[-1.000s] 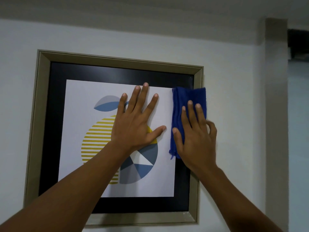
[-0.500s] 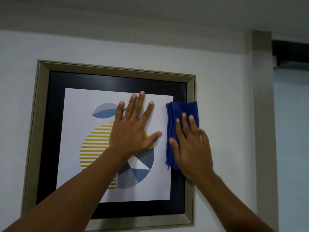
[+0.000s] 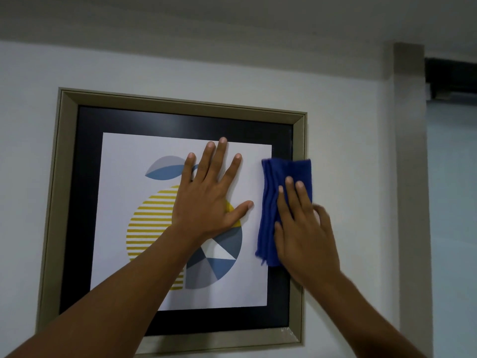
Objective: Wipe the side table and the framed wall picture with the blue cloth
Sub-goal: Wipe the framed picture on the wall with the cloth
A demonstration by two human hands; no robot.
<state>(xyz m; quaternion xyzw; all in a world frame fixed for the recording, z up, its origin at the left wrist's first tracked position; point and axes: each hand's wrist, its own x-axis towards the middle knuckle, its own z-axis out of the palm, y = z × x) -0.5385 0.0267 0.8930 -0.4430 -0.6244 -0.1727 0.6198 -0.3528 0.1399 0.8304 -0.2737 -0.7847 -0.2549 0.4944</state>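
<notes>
The framed wall picture point(image 3: 64, 202) hangs on the white wall, with a beige frame, a black mat and a print of yellow and blue shapes. My left hand point(image 3: 209, 200) lies flat on the glass over the print, fingers spread, holding nothing. My right hand point(image 3: 304, 228) presses the folded blue cloth point(image 3: 273, 202) flat against the picture's right side, over the black mat and the frame's right edge. The side table is out of view.
A wall pillar point(image 3: 410, 177) stands to the right of the picture. Beyond it is a dark rail point(image 3: 451, 78) above a pale blue panel. The ceiling runs across the top.
My right hand and the cloth have slid down the right side of the picture. The whole view has tilted upward, so the frame sits lower. My left hand stays flat on the print.
</notes>
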